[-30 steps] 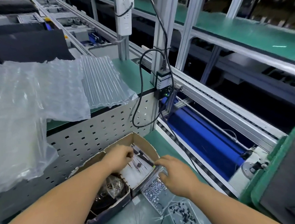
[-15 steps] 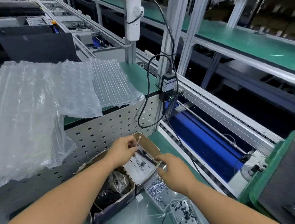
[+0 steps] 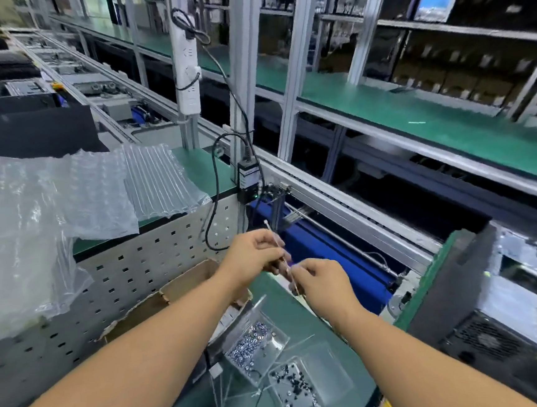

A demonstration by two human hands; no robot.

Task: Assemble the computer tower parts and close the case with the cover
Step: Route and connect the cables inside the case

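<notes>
Green-matted workbenches and aluminium-framed shelving run away from you in long rows, with a blue conveyor channel sunk between the rails just ahead. Your left hand is raised above the bench, its fingers curled round a thin white cable tie whose squared head pokes up past your knuckles. Your right hand sits just beside it, slightly lower, fingertips pinched on the lower stretch of the same tie, so both hands grasp it between them.

Under your left forearm lies an open brown cardboard box, pushed against the white perforated metal panel that fronts the raised shelf. On that shelf rest crumpled sheets of clear air-column packing film, one hanging over the edge. Near your wrists, on the green mat, are two clear plastic trays: the nearer-to-the-box tray of silvery screws and, closer to you, the tray of dark screws. A few loose pale ties lie across the mat between them.

At your right stands the black computer tower case, open side up with its metal interior showing, on a green-edged pallet; how far it is fitted out is too blurred to tell. A small black scanner box with a coiled black cable hangs on the upright post, below a white power strip.
</notes>
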